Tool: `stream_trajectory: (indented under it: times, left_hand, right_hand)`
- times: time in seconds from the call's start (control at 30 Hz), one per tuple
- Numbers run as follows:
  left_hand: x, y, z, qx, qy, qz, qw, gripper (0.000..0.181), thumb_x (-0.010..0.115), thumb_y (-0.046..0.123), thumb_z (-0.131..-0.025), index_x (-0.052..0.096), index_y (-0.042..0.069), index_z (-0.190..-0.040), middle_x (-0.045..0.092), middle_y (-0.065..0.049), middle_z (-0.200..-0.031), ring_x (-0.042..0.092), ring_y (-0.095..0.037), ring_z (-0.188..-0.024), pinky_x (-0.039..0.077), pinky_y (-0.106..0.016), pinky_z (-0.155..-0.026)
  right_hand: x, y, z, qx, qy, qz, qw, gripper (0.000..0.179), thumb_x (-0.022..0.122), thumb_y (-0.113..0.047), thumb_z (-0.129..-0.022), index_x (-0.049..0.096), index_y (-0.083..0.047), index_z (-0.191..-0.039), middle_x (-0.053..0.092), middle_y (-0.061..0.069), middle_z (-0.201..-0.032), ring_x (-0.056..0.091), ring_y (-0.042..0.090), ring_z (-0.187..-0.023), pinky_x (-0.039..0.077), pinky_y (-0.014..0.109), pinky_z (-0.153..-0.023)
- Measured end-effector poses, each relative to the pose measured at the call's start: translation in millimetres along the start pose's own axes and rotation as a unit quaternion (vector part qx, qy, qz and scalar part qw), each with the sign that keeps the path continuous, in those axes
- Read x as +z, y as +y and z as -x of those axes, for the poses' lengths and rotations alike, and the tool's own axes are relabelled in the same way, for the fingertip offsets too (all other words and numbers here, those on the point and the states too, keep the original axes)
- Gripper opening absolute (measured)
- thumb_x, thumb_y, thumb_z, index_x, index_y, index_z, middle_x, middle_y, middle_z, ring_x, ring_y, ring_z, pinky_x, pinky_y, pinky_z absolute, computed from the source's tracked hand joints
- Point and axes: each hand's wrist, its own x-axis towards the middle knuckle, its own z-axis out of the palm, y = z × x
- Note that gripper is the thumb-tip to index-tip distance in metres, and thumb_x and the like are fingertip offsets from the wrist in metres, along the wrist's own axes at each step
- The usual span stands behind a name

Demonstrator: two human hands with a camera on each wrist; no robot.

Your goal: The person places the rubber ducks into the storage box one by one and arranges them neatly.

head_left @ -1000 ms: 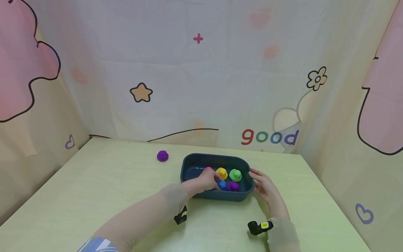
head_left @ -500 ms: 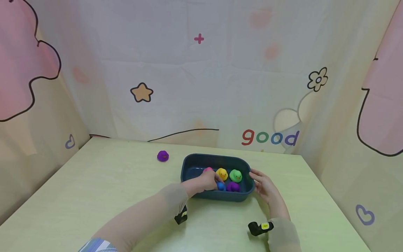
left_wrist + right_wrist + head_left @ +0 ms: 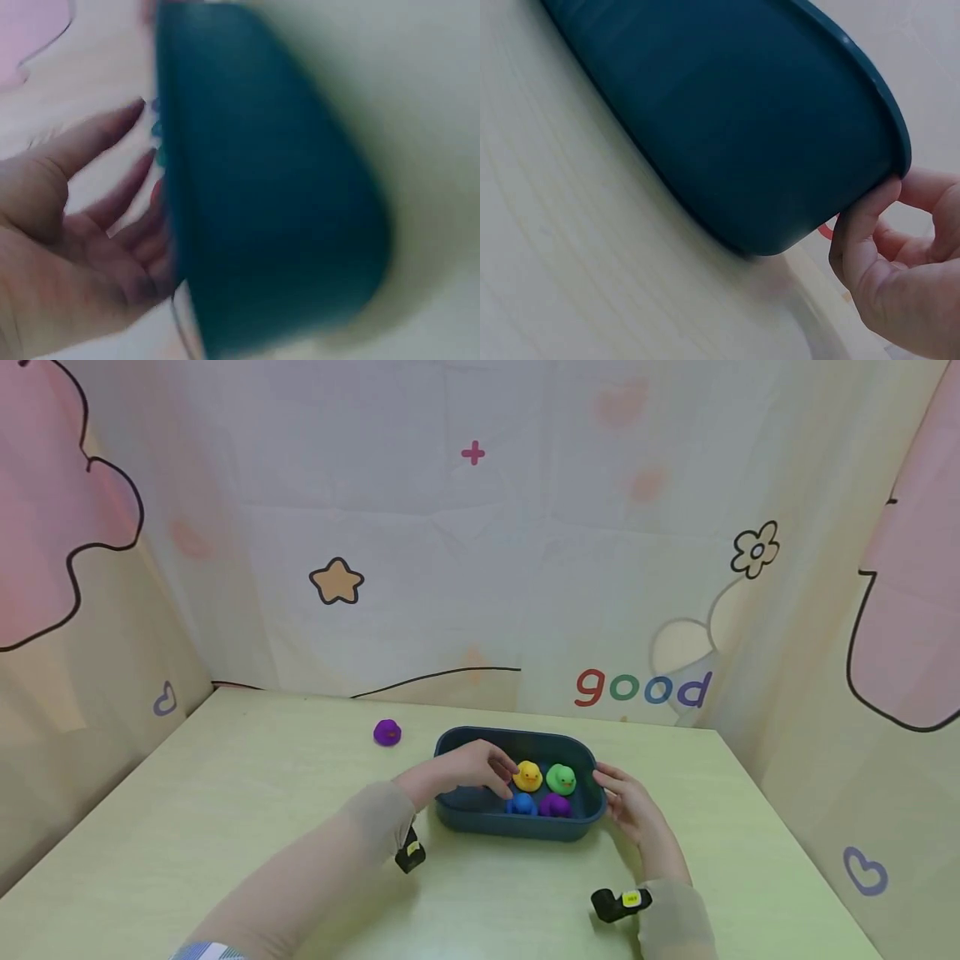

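A dark teal box [image 3: 517,827] stands on the table, with a yellow toy duck [image 3: 528,777], a green duck [image 3: 561,779], a blue duck [image 3: 521,805] and a purple duck [image 3: 556,806] inside. Over its left half hovers my left hand [image 3: 476,766], fingers loosely bent, thumb tip beside the blue duck. In the left wrist view, nothing shows between the thumb [image 3: 97,139] and fingers. My right hand [image 3: 630,806] holds the box's right end, its fingertips at the rim; the right wrist view shows the thumb and fingers [image 3: 870,217] at that corner.
Another purple duck [image 3: 387,732] lies on the table [image 3: 262,802], behind and left of the box. A printed cloth backdrop [image 3: 450,568] rises behind the table and along both sides. Each wrist carries a black camera, such as the left one [image 3: 410,852].
My left hand has risen from the blue duck and moved back to the left. The blue duck has shifted slightly left. The pink duck, visible before, is now hidden behind that hand.
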Motion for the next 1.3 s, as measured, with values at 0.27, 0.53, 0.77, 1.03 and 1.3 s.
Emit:
stream_trajectory:
  times: [0.27, 0.53, 0.77, 1.03, 1.3]
  left_hand:
    - [-62.3, -10.7, 14.4, 0.067, 0.068, 0.096, 0.9908, 0.050, 0.069, 0.022, -0.091, 0.055, 0.008, -0.136, 0.057, -0.014, -0.138, 0.053, -0.028, -0.127, 0.042, -0.047, -0.109]
    - [-96.2, -61.8, 20.9, 0.053, 0.236, 0.175, 0.9545, 0.050, 0.068, 0.018, -0.092, 0.053, 0.007, -0.138, 0.052, -0.016, -0.143, 0.049, -0.032, -0.132, 0.035, -0.049, -0.114]
    - [-103.3, -105.8, 22.0, -0.008, 0.313, 0.232, 0.9210, 0.055, 0.069, 0.017, -0.091, 0.049, 0.004, -0.140, 0.042, -0.018, -0.150, 0.032, -0.034, -0.143, 0.027, -0.046, -0.119]
    - [-104.2, -133.5, 14.1, -0.036, 0.341, 0.266, 0.9011, 0.063, 0.067, 0.015, -0.092, 0.039, 0.004, -0.147, 0.032, -0.018, -0.155, 0.021, -0.035, -0.147, 0.022, -0.048, -0.120]
    - [-100.7, -152.0, 8.4, -0.065, 0.302, 0.281, 0.9086, 0.064, 0.064, 0.017, -0.094, 0.035, 0.004, -0.150, 0.026, -0.020, -0.159, 0.019, -0.037, -0.148, 0.014, -0.057, -0.120]
  right_hand:
    - [0, 2, -0.9, -0.007, -0.003, 0.003, 1.0000, 0.061, 0.049, -0.021, -0.103, 0.021, 0.002, -0.152, 0.060, -0.015, -0.097, 0.057, 0.000, -0.082, 0.050, 0.011, -0.074]
    - [1, 1, -1.2, -0.007, -0.008, 0.002, 0.9999, 0.062, 0.047, -0.020, -0.103, 0.018, 0.003, -0.152, 0.060, -0.014, -0.097, 0.058, 0.000, -0.081, 0.051, 0.011, -0.074]
    - [1, 2, 0.0, -0.013, -0.013, 0.001, 0.9998, 0.062, 0.047, -0.018, -0.103, 0.016, 0.004, -0.152, 0.060, -0.014, -0.096, 0.059, 0.000, -0.081, 0.051, 0.012, -0.073]
    - [-2, 1, 0.4, -0.015, -0.006, -0.009, 0.9998, 0.058, 0.047, -0.017, -0.103, 0.021, 0.004, -0.150, 0.062, -0.015, -0.093, 0.059, 0.000, -0.078, 0.051, 0.012, -0.070]
    - [0, 1, 0.6, -0.020, -0.020, -0.027, 0.9992, 0.049, 0.044, -0.014, -0.104, 0.027, 0.003, -0.146, 0.065, -0.014, -0.089, 0.062, -0.001, -0.072, 0.051, 0.013, -0.066]
